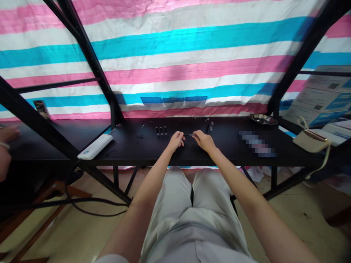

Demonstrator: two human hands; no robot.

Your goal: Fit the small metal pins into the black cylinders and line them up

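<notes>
Over the black table (131, 149), a thin dark rod (188, 134) with a lighter right part spans the gap between my hands, too small to tell its kind. Closed fingers of my left hand (176, 141) pinch its left end, and my right hand (203, 140) grips the right end. Just beyond my left hand stand several small black cylinders (161, 130) with pale tops, in a row. Past my right hand are a dark cylinder (207, 128) and a clear-looking small piece (211, 126).
A white power bank-like box (95, 147) lies at the left. A shiny metal dish (263, 119) and a blurred-out flat item (257, 144) are on the right, near a beige bag (311, 140). Black frame posts (91, 60) rise beside the table. Another person's hand (9, 134) shows far left.
</notes>
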